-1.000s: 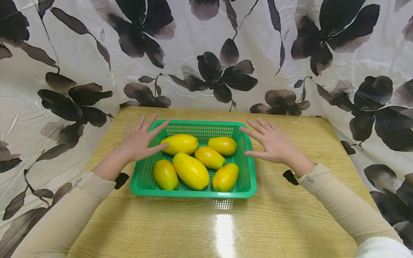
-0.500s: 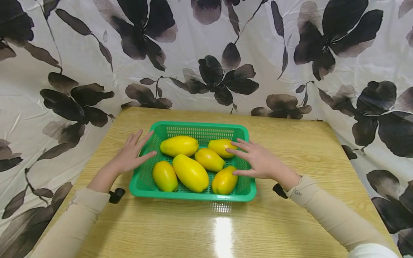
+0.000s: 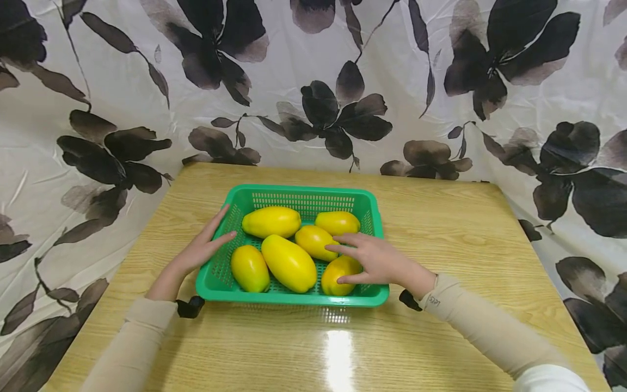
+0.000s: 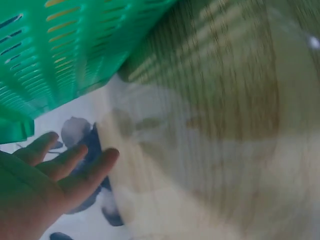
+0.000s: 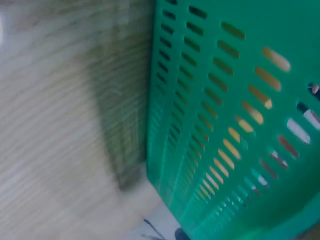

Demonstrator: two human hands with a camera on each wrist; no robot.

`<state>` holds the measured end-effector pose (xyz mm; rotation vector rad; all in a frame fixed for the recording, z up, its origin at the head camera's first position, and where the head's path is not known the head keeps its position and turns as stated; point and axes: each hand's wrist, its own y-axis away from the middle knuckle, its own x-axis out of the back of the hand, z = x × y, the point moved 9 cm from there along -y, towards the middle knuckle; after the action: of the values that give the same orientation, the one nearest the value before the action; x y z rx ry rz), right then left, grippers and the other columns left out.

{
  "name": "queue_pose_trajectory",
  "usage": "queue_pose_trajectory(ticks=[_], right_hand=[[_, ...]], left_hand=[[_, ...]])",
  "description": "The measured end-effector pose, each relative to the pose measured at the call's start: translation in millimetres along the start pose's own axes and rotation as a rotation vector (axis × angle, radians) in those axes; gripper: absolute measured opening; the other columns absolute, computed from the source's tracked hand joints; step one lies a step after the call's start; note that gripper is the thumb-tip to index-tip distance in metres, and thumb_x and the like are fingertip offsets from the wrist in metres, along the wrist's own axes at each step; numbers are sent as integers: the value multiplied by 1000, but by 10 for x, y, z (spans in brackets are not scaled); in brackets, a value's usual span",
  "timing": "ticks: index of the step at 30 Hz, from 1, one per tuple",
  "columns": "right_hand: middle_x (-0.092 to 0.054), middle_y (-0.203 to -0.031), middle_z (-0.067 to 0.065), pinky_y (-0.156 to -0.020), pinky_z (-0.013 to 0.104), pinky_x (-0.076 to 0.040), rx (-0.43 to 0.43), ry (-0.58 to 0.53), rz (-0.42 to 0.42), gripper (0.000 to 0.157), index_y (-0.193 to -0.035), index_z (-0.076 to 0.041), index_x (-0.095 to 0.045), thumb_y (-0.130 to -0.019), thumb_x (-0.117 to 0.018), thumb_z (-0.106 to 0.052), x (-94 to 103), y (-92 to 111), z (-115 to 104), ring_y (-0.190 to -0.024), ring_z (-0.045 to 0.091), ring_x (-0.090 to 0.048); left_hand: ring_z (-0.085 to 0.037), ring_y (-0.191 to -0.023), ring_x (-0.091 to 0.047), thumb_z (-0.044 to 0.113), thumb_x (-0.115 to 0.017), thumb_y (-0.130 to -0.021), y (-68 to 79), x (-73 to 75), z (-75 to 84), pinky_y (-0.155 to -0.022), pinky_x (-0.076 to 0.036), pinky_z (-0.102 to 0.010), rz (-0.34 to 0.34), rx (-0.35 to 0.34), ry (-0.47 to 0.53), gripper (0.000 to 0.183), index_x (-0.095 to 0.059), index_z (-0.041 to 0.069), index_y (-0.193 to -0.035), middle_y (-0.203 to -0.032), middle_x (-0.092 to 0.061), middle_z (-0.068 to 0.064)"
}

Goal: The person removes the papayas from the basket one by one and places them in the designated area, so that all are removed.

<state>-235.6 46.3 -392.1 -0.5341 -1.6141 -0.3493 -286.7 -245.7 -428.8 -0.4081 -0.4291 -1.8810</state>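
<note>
While basket [image 3: 294, 298] lies beside left hand [image 3: 200, 248], fruit [image 3: 337, 268] sits under right hand [image 3: 376, 259]

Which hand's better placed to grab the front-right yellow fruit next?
Probably the right hand: it extends over that yellow fruit. The left hand is at the opposite side of the green basket, farther away.

booth: floral cloth [image 3: 284, 60], wooden table [image 3: 441, 223]

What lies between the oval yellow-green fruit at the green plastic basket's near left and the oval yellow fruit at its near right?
The large oblong yellow fruit, then a patch of green basket floor, as the head view shows.
</note>
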Motion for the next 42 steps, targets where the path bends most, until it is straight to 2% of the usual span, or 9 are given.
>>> queue_pose_trajectory(ticks=[4,6,11,15,20,23,29,36,42], right_hand=[[-46,-134,11,-97,42,-36,-17,-29,-44,66,-135,-19,-46,-81,-56,-55,-89,-18,-20,-119,28,-45],[-47,-133,11,-96,42,-37,-26,-39,-72,67,-136,-19,-46,-80,-58,-54,-147,-25,-24,-118,27,-46],[-48,-132,10,-94,42,-39,-56,-53,-122,72,-136,-21,-46,-75,-64,-53,-234,-46,-27,-116,26,-48],[-48,-130,10,-89,40,-43,-53,-60,-146,73,-136,-22,-46,-72,-68,-50,-263,-77,-49,-110,25,-51],[-51,-122,7,-81,35,-46,-49,-77,-175,72,-133,-22,-49,-69,-73,-44,-296,-124,-70,-99,19,-53],[-51,-118,5,-78,34,-46,-68,-95,-218,72,-131,-21,-51,-66,-78,-36,-340,-144,-69,-95,17,-52],[-53,-120,5,-82,37,-46,-96,-117,-311,81,-133,-19,-48,-60,-83,-23,-497,-191,-65,-103,20,-52],[-57,-107,0,-82,34,-45,-116,-174,-341,76,-120,-20,-53,-52,-85,-11,-590,-268,-25,-96,16,-54],[-57,-106,-2,-81,33,-45,-131,-189,-321,70,-113,-23,-53,-51,-86,-16,-524,-283,-22,-96,16,-52]], left_hand=[[-39,-135,3,20,-44,-95,24,-17,33,-99,-13,-64,22,26,136,71,3,25,-148,-152,12,-7],[-41,-134,-2,15,-43,-96,38,-33,32,-98,-20,-62,31,42,223,70,3,24,-148,-152,12,-7],[-38,-134,-9,12,-40,-96,32,-53,-125,-97,-28,-55,50,86,359,70,4,31,-147,-152,14,-3],[-33,-135,-3,13,-42,-94,18,-43,-240,-102,-20,-54,69,99,377,73,4,36,-146,-152,14,0],[-32,-136,0,8,-42,-91,23,-39,-261,-103,-14,-56,91,91,389,76,3,33,-147,-152,13,1],[-31,-136,-2,4,-42,-90,17,-47,-237,-103,-17,-53,98,79,408,78,3,31,-147,-152,12,1],[-31,-135,-8,2,-41,-88,1,-62,-223,-96,-31,-34,97,76,416,79,2,30,-148,-153,11,-1],[-31,-135,-7,0,-40,-87,3,-67,-211,-100,-25,-47,98,70,432,80,2,30,-148,-152,13,1],[-31,-135,-6,-1,-40,-87,3,-63,-212,-98,-28,-39,92,67,428,80,3,28,-148,-152,13,1]])
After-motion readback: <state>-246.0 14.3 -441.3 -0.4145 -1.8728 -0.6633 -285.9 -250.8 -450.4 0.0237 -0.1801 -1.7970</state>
